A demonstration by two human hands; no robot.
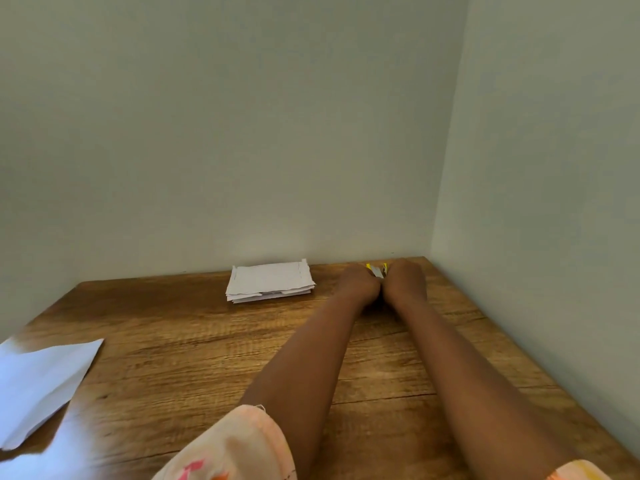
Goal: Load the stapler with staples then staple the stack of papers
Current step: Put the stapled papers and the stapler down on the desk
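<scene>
At the far right corner of a wooden table (pixel 207 358), a person's left hand (pixel 360 284) and right hand (pixel 405 277) meet knuckle to knuckle around a small yellow-and-silver object (pixel 376 270), most likely the stapler, of which only a sliver shows between them; both hands look curled about it, though the fingers themselves are hidden behind the backs of the hands and the exact hold cannot be made out. Whether staples are in play is too small to tell. The stack of papers (pixel 270 281) lies flat just to the left of the hands, against the back wall, its edges ragged and uneven, untouched. A loose white sheet (pixel 41 382) sits well apart at the near left edge. The stapler should prove rigid and light, best steadied by its base while the top is lifted; the papers are limp and apt to slide, so squaring and pinching one corner seems wise before stapling.
</scene>
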